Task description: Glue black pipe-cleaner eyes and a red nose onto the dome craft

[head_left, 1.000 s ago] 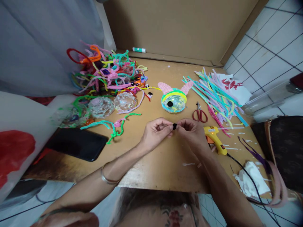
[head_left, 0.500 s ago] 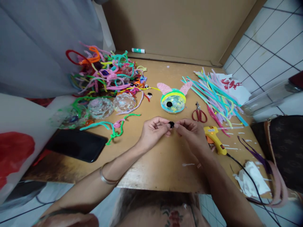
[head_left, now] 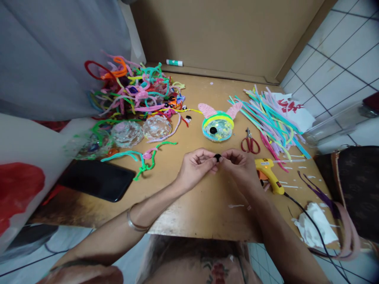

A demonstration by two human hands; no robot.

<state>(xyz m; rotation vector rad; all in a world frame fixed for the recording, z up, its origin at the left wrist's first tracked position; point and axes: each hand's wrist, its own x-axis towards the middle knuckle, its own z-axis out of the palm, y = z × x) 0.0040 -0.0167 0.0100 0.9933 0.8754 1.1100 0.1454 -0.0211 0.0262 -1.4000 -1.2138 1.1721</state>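
Note:
Between my fingertips is a small round black piece (head_left: 217,157), like a craft eye. My left hand (head_left: 199,165) pinches it from the left, and my right hand (head_left: 239,165) pinches it from the right. Just beyond my hands stands a clear half-ball ornament (head_left: 220,131) trimmed with yellow, green and blue pipe cleaner. It has two pink ears (head_left: 235,110) on top and one black eye (head_left: 213,130) on its left side. To the right of my right hand lies a yellow glue gun (head_left: 271,175), its small light glowing orange.
Red-handled scissors (head_left: 250,144) and a bundle of pipe cleaners (head_left: 271,118) lie at the right. At the left are tangled pipe cleaners (head_left: 139,92), clear half-balls (head_left: 126,134) and a black phone (head_left: 99,180). A cardboard wall (head_left: 222,39) borders the back; a brown bag (head_left: 349,185) sits far right.
My hands, still pinching the black piece, have shifted very slightly to the right and down in view. The piece looks a little turned. The things on the table have stayed put.

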